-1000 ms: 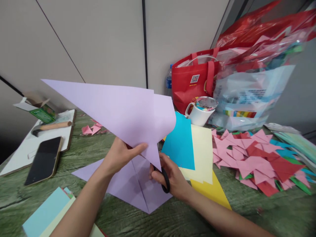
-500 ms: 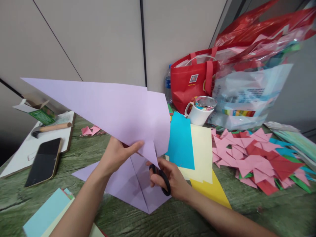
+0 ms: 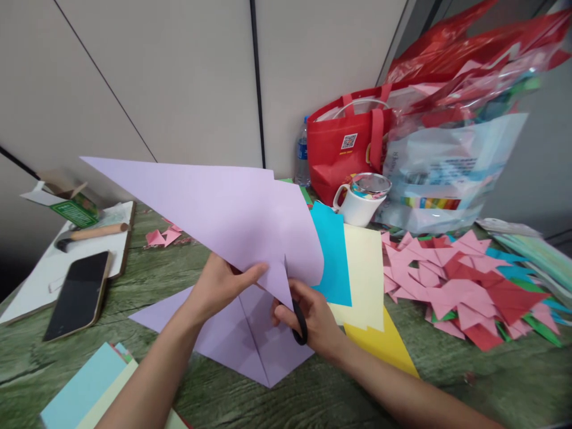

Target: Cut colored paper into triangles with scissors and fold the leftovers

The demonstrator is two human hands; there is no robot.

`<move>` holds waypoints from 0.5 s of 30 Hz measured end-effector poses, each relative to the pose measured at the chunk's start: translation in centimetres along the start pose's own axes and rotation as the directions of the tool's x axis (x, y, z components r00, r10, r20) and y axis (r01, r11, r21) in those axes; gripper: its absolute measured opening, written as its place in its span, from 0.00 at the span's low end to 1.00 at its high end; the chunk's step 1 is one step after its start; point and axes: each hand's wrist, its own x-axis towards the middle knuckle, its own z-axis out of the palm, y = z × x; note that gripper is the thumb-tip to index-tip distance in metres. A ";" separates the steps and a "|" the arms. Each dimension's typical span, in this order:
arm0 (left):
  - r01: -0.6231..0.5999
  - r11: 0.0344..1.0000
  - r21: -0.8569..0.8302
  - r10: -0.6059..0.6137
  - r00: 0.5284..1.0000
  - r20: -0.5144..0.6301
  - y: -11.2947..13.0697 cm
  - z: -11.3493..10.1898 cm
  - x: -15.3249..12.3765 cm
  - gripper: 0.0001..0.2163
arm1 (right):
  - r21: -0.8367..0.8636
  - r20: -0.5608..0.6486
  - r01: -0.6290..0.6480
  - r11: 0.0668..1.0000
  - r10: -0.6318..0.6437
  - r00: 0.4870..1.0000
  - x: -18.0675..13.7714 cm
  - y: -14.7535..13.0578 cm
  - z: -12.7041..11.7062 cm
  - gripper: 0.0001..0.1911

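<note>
My left hand (image 3: 218, 285) pinches the lower edge of a large lilac paper sheet (image 3: 214, 208), holding it up off the table with its long point reaching left. My right hand (image 3: 308, 319) is closed through the black handles of a pair of scissors (image 3: 300, 322); the blades are hidden behind the lifted sheet, where a short slit shows. A second lilac sheet (image 3: 241, 336) with fold creases lies flat on the green table under both hands.
Blue (image 3: 333, 253), pale yellow (image 3: 364, 274) and yellow sheets lie right of my hands, then a pile of pink and red folded triangles (image 3: 460, 286). A white mug (image 3: 361, 202), red bag (image 3: 348, 149) and plastic bag stand behind. A phone (image 3: 80, 292) on a clipboard lies left.
The lifted lilac sheet swung out to the left, then came back right and lower. My right hand with the scissors shifted slightly along the sheet's lower edge.
</note>
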 end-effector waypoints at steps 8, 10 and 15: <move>-0.023 0.999 0.037 0.023 1.000 -0.009 0.2 0.0 0.1 0.08 | 0.063 0.001 -0.103 0.993 0.103 0.995 -0.1 0.3 -0.1 0.22; -0.009 1.000 0.022 0.009 1.000 -0.006 0.3 0.1 0.0 0.09 | 0.066 -0.015 -0.097 0.993 0.098 0.995 -0.1 0.4 -0.1 0.21; 0.049 0.998 -0.027 -0.049 0.999 0.019 0.7 0.4 -0.2 0.09 | 0.064 -0.070 -0.064 0.996 0.069 0.995 0.0 0.4 -0.1 0.24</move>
